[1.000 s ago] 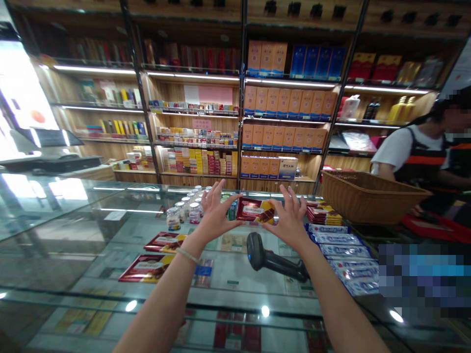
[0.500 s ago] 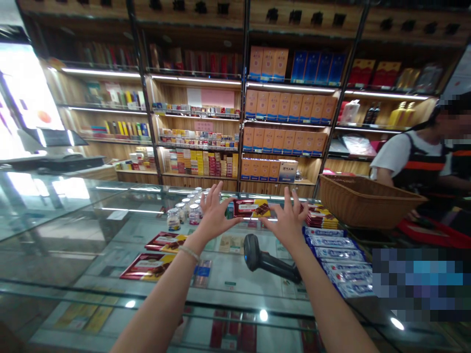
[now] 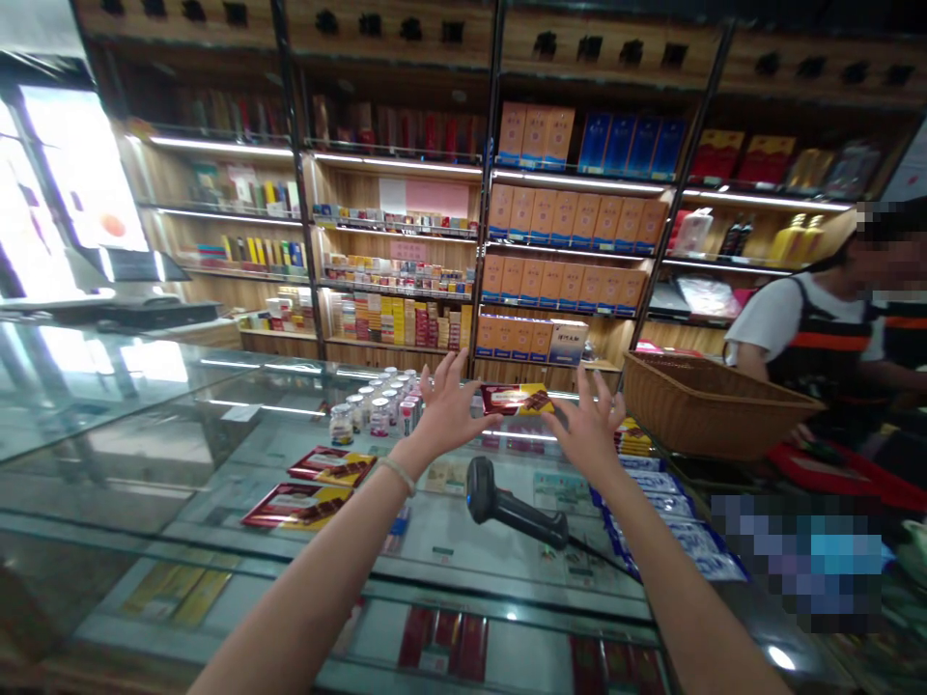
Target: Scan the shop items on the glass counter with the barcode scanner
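Note:
Both my arms reach out over a glass counter [image 3: 217,541]. My left hand [image 3: 445,410] and my right hand [image 3: 590,430] hold a flat red and yellow chocolate pack [image 3: 518,398] between them by its two ends, above the counter. The thumbs and forefingers pinch the pack while the other fingers are spread. A black barcode scanner [image 3: 511,502] lies on the glass just below my hands.
Two more red packs [image 3: 329,466] lie at the left on the glass. Small jars [image 3: 377,410] stand behind them. Blue and white packets [image 3: 681,526] line the right side. A wicker basket [image 3: 706,410] stands at the right, beside a person in a white shirt and dark apron [image 3: 818,338]. Stocked shelves fill the back wall.
My hands have carried the chocolate pack slightly farther away and up. The view has shifted a little to the left and down.

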Demonstrator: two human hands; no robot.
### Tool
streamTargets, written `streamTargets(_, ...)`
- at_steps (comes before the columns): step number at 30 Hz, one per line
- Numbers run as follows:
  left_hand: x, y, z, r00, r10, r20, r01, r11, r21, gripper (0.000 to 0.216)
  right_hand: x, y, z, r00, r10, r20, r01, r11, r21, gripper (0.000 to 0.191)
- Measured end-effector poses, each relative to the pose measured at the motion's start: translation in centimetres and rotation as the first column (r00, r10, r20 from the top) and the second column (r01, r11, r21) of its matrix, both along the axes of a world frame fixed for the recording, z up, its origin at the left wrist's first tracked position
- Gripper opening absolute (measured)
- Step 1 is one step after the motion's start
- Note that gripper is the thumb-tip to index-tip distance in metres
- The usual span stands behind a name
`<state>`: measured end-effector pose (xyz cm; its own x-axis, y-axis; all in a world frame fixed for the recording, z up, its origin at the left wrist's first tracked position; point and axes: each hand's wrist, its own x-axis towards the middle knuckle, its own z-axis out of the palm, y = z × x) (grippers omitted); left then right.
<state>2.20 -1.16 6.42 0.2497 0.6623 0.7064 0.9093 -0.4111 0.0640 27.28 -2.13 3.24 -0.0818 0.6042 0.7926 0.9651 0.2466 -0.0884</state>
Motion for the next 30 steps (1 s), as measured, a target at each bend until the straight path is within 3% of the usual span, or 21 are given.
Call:
streamTargets(11, 10.0, 1.1, -0.4, 0.997, -0.074, 0.006, 0.075, 0.992, -0.102, 0.065, 10.0, -0.1, -1.3, 0.987, -0.147, 0.062, 0.146, 0.989, 0.015, 0.041)
streamTargets(19, 16.2, 3.5, -1.0, 0.990, -0.126, 0.055, 0.135, 0.972, -0.194, 0.071, 15.8, 0.9, -1.3, 0.958, -0.269, 0.096, 0.267, 0.963, 0.030, 0.040)
streamTargets(30, 21.5, 8.0, -2.2, 0.990, -0.110, 0.091, 0.137, 0.909, -0.394, 0.077, 19.9, 4.4, -3.7, 0.936, -0.333, 0.115, 0.331, 0.943, 0.034, 0.036)
